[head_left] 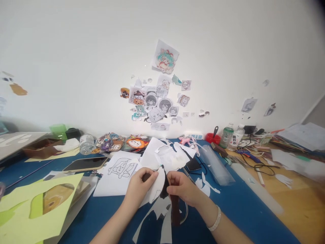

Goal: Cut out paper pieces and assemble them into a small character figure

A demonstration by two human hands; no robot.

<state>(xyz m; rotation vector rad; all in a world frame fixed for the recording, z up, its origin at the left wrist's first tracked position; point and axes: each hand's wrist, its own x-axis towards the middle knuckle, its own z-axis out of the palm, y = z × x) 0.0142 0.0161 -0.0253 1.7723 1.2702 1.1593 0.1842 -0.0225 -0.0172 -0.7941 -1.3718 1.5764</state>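
My left hand point(141, 184) pinches a white paper cutout point(157, 185) with a curved edge between thumb and fingers. Against its right side lies a black paper piece point(165, 187). My right hand point(182, 187) is closed at the top of a dark brown strip point(175, 211), which hangs down below the fingers; its fingertips meet the black piece. Whether the brown and black parts are joined, I cannot tell. Grey-white paper scraps point(166, 223) lie below the hands. Behind my left hand rests a sheet with a line drawing point(120, 168) of a cartoon figure.
A blue mat point(88, 213) covers the table. At left are a phone point(85, 164) and cut yellow paper point(58, 217). Further back stand a clear jar point(87, 144), a red bowl point(212, 139) and two bottles point(226, 136). A clear plastic sleeve point(218, 166) lies right.
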